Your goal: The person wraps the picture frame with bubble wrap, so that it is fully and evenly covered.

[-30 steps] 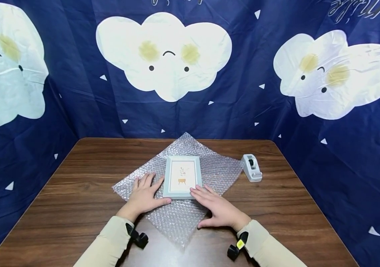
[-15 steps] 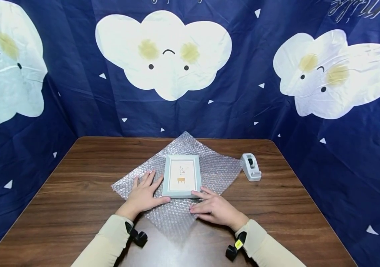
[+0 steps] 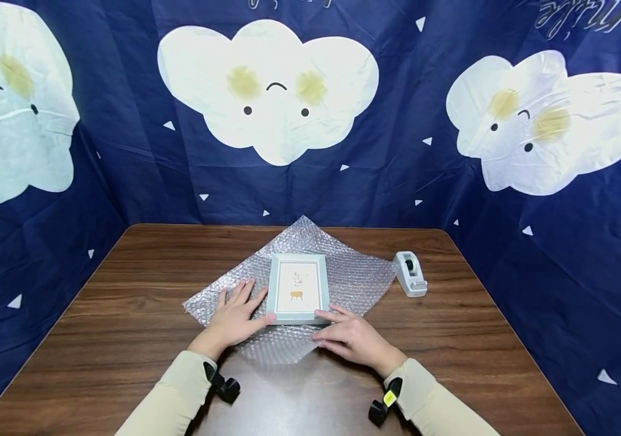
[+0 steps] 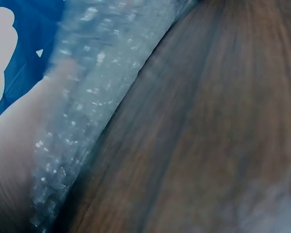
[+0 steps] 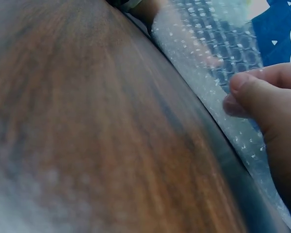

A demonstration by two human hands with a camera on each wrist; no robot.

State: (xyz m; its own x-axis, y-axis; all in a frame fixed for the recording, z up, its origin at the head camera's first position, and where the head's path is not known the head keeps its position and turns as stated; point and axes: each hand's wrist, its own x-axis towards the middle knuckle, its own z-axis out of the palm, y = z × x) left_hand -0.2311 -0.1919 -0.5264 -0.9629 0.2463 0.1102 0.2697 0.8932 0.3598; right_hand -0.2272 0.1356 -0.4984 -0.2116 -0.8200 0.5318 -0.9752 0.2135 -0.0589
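Note:
A light blue picture frame [image 3: 298,287] with a small plant print lies face up on a sheet of bubble wrap [image 3: 356,275], set cornerwise on the table. My left hand [image 3: 234,321] rests with fingers spread on the wrap's left part, its thumb at the frame's lower left corner. Thumb and finger of my right hand [image 3: 356,339] pinch the near flap of the wrap, seen closer in the right wrist view, where the raised bubble wrap [image 5: 223,53] stands off the wood. Another right finger touches the frame's lower right corner. The left wrist view shows the lifted bubble wrap [image 4: 102,87] in front of the left hand.
A white tape dispenser [image 3: 411,275] stands on the wooden table [image 3: 468,339], right beside the wrap's right corner. Dark blue cloth [image 3: 125,151] with cloud prints hangs behind and at both sides.
My right hand has moved from lying by the frame to pinching the wrap's near flap, which has risen off the table toward the frame. The left thumb has shifted up onto the frame's corner.

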